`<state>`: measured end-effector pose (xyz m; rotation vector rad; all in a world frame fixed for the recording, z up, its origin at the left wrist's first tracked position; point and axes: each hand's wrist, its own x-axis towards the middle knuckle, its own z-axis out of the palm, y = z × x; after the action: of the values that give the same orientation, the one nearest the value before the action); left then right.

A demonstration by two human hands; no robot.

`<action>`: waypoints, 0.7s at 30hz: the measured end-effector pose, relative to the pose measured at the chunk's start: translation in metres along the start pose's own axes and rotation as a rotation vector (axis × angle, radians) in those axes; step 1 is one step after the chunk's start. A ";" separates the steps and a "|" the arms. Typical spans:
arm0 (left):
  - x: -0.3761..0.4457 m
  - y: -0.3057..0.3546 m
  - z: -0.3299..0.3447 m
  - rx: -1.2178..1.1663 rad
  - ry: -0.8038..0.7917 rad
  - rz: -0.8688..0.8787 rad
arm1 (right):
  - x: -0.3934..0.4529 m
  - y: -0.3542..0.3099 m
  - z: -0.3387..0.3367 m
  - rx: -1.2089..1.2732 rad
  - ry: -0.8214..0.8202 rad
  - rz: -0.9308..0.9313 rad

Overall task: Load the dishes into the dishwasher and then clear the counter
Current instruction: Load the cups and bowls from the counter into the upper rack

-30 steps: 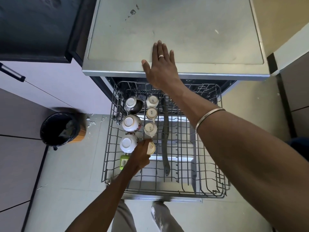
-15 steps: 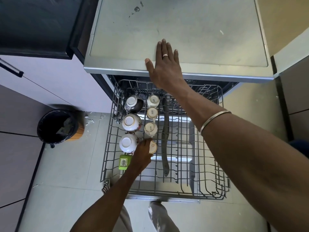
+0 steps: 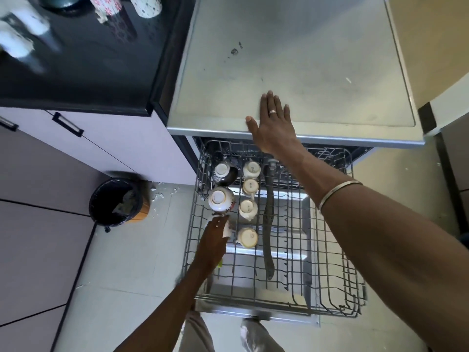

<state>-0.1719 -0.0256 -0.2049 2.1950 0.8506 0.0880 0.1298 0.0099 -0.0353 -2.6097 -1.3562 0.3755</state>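
Left hand [image 3: 214, 237] covers a white bowl [image 3: 226, 231] (grip unclear); right hand [image 3: 272, 125] lies flat on dishwasher top [image 3: 291, 59].

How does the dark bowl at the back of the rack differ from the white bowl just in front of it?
The dark patterned bowl has a blackish body with only its foot ring pale; the white flowered bowl is pale with a small red motif. The dark bowl lies tipped toward the right, while the white bowl sits closer to squarely upside down. Both rest base-up in the left column of the grey wire dishwasher rack.
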 end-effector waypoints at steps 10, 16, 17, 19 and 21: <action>0.037 0.016 -0.184 0.079 0.358 0.211 | 0.010 -0.066 -0.039 -0.004 -0.089 0.001; 0.112 -0.008 -0.310 0.032 0.582 0.263 | 0.058 -0.153 -0.057 0.050 -0.061 -0.027; 0.124 -0.016 -0.334 0.029 0.611 0.245 | 0.069 -0.168 -0.056 0.055 -0.060 -0.032; 0.150 -0.035 -0.380 0.040 0.672 0.215 | 0.088 -0.192 -0.050 0.049 -0.068 -0.040; 0.176 -0.058 -0.426 0.066 0.754 0.163 | 0.106 -0.209 -0.042 0.038 -0.073 -0.029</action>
<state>-0.2017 0.3790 0.0213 2.2989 1.0680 1.0285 0.0387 0.2149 0.0464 -2.5664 -1.3943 0.4921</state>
